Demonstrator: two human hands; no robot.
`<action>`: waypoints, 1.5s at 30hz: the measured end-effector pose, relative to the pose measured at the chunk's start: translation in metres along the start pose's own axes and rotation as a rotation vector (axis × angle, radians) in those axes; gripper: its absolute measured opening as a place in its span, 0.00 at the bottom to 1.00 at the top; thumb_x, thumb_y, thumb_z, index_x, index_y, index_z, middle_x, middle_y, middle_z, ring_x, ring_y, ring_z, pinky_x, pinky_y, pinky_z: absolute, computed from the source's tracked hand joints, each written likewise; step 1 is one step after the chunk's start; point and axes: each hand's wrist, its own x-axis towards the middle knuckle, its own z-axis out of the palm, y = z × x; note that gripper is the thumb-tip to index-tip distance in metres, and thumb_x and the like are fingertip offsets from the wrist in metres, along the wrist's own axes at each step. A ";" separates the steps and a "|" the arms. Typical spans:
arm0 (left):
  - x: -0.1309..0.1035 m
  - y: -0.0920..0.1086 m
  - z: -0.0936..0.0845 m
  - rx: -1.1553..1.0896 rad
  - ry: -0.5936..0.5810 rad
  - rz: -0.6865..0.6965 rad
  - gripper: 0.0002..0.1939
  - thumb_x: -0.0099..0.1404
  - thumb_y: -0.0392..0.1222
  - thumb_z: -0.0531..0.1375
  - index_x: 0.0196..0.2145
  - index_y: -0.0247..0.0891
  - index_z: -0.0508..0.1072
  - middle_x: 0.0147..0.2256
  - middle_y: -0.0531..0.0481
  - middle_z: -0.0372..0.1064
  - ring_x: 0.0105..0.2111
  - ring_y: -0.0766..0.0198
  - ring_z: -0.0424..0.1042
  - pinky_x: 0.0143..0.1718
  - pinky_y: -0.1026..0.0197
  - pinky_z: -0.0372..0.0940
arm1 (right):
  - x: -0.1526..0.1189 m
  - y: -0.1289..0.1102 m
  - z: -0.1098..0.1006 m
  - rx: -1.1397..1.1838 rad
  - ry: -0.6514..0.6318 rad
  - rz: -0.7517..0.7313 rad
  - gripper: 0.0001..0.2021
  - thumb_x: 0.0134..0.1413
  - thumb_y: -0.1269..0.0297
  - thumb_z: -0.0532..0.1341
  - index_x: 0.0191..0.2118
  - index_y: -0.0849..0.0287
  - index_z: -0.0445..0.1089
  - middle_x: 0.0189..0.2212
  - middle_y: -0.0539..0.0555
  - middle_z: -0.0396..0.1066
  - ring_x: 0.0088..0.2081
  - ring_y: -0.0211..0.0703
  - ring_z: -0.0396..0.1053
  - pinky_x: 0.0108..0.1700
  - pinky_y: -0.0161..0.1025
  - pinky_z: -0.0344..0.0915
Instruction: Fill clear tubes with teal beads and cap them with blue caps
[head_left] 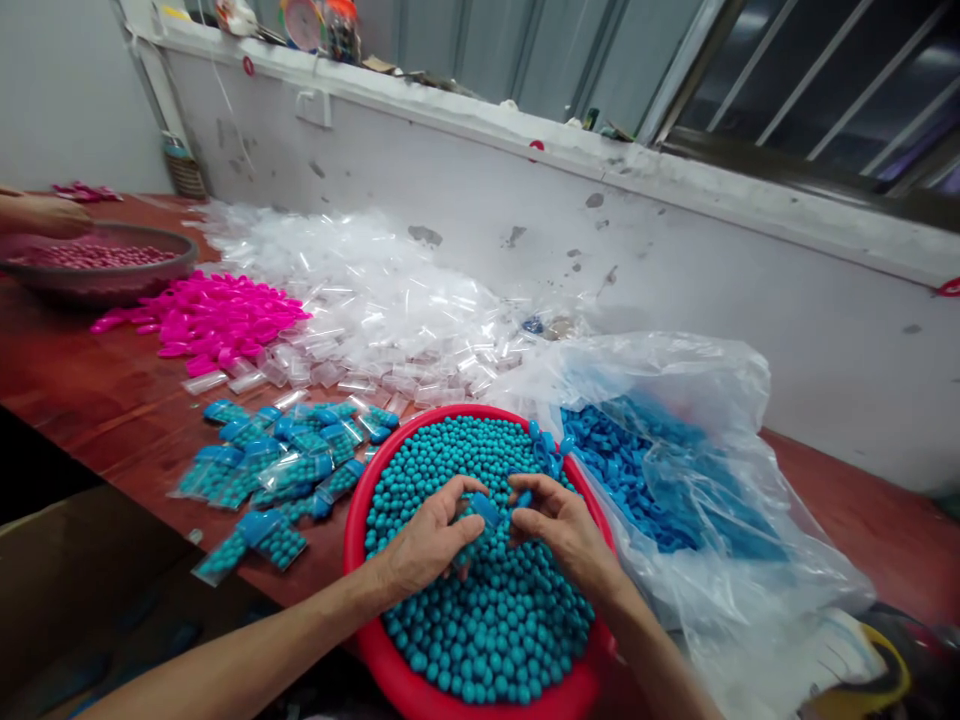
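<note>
Over a red basin [360,520] full of turquoise beads [465,640], my left hand [427,535] grips a small clear plastic case [486,509], its lower part hidden by the fingers. Just to its right, my right hand [562,525] pinches a small blue cap [523,498] between thumb and fingers. Case and cap are close together but apart. A few more blue caps [546,448] lie on the beads at the basin's back right rim. Left of the basin lie several bead-filled cases with blue caps [262,465].
A plastic bag [697,370] holding blue caps [637,470] lies right of the basin. Behind are a heap of clear cases [375,300] and a pile of pink caps [217,315]. Another person's hand [52,215] is over a bowl [112,285] of pink beads.
</note>
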 end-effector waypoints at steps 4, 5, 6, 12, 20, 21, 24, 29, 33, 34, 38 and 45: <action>0.000 0.000 0.003 0.007 0.077 0.014 0.14 0.60 0.41 0.51 0.44 0.40 0.56 0.24 0.59 0.59 0.13 0.77 0.56 0.12 0.73 0.53 | 0.002 0.003 0.011 -0.061 0.139 -0.075 0.25 0.46 0.63 0.59 0.52 0.60 0.58 0.38 0.54 0.68 0.31 0.41 0.69 0.33 0.40 0.67; 0.000 -0.001 0.004 0.012 0.103 0.028 0.15 0.60 0.41 0.50 0.46 0.40 0.56 0.26 0.58 0.60 0.14 0.76 0.56 0.13 0.72 0.54 | 0.000 0.004 0.015 -0.153 0.114 -0.108 0.23 0.49 0.63 0.57 0.52 0.60 0.58 0.41 0.56 0.68 0.37 0.44 0.68 0.39 0.43 0.67; -0.001 -0.002 0.005 0.019 0.129 0.052 0.16 0.60 0.41 0.51 0.47 0.41 0.56 0.28 0.57 0.62 0.16 0.75 0.58 0.16 0.71 0.57 | -0.003 0.005 0.018 -0.253 0.069 -0.141 0.22 0.51 0.62 0.55 0.53 0.61 0.58 0.45 0.57 0.66 0.43 0.46 0.66 0.45 0.45 0.64; -0.004 0.001 0.012 0.022 0.199 0.189 0.18 0.58 0.36 0.52 0.47 0.37 0.61 0.43 0.50 0.65 0.46 0.62 0.62 0.50 0.60 0.55 | -0.016 0.012 0.040 -0.709 -0.061 -0.297 0.44 0.40 0.60 0.63 0.60 0.68 0.41 0.55 0.66 0.51 0.56 0.55 0.52 0.53 0.49 0.56; -0.002 0.010 0.024 0.029 0.247 0.155 0.04 0.57 0.38 0.52 0.32 0.37 0.63 0.29 0.55 0.62 0.32 0.66 0.61 0.37 0.64 0.60 | -0.021 0.011 0.051 -0.987 0.096 -0.399 0.40 0.37 0.63 0.60 0.58 0.70 0.45 0.42 0.67 0.61 0.38 0.56 0.66 0.34 0.50 0.67; -0.001 0.007 0.026 0.061 0.273 0.155 0.04 0.57 0.38 0.52 0.31 0.37 0.63 0.29 0.55 0.61 0.31 0.67 0.61 0.36 0.64 0.60 | -0.022 0.012 0.051 -0.999 0.096 -0.397 0.40 0.37 0.62 0.60 0.57 0.70 0.45 0.41 0.66 0.61 0.37 0.55 0.66 0.33 0.49 0.67; -0.001 0.003 0.030 0.183 0.312 0.160 0.04 0.58 0.37 0.50 0.32 0.37 0.63 0.29 0.53 0.62 0.31 0.66 0.61 0.36 0.63 0.60 | -0.024 0.014 0.049 -0.994 0.074 -0.371 0.40 0.39 0.63 0.59 0.59 0.66 0.42 0.40 0.63 0.62 0.35 0.52 0.67 0.32 0.48 0.68; -0.017 0.021 0.012 0.365 0.320 0.245 0.15 0.60 0.36 0.49 0.45 0.39 0.62 0.33 0.53 0.67 0.33 0.66 0.66 0.39 0.63 0.61 | -0.019 0.020 0.037 -0.881 -0.019 -0.469 0.43 0.45 0.63 0.60 0.61 0.57 0.31 0.56 0.64 0.48 0.50 0.53 0.60 0.45 0.46 0.64; -0.037 0.030 -0.048 0.577 0.619 0.243 0.19 0.61 0.41 0.49 0.50 0.40 0.58 0.36 0.51 0.69 0.35 0.63 0.68 0.40 0.60 0.62 | -0.011 0.033 0.026 -0.732 0.164 -0.424 0.32 0.54 0.62 0.53 0.61 0.55 0.35 0.53 0.61 0.52 0.41 0.44 0.65 0.43 0.42 0.65; -0.042 0.027 -0.068 0.643 0.701 0.228 0.17 0.62 0.42 0.48 0.49 0.39 0.60 0.37 0.50 0.69 0.36 0.62 0.68 0.40 0.59 0.62 | -0.010 0.036 0.025 -0.714 0.181 -0.400 0.29 0.55 0.63 0.51 0.60 0.56 0.38 0.50 0.60 0.55 0.39 0.42 0.66 0.42 0.41 0.66; -0.059 -0.005 -0.139 1.003 0.961 0.113 0.18 0.61 0.40 0.47 0.48 0.34 0.62 0.43 0.43 0.67 0.44 0.55 0.66 0.45 0.52 0.60 | -0.006 0.044 0.023 -0.739 0.080 -0.368 0.24 0.56 0.64 0.49 0.58 0.57 0.45 0.39 0.55 0.64 0.35 0.40 0.67 0.41 0.39 0.66; -0.039 -0.059 -0.146 1.477 0.800 0.142 0.20 0.62 0.41 0.49 0.52 0.37 0.61 0.52 0.41 0.60 0.55 0.49 0.53 0.52 0.45 0.50 | -0.001 0.051 0.016 -0.826 0.165 -0.409 0.19 0.55 0.60 0.51 0.52 0.59 0.57 0.43 0.56 0.67 0.36 0.41 0.69 0.40 0.37 0.68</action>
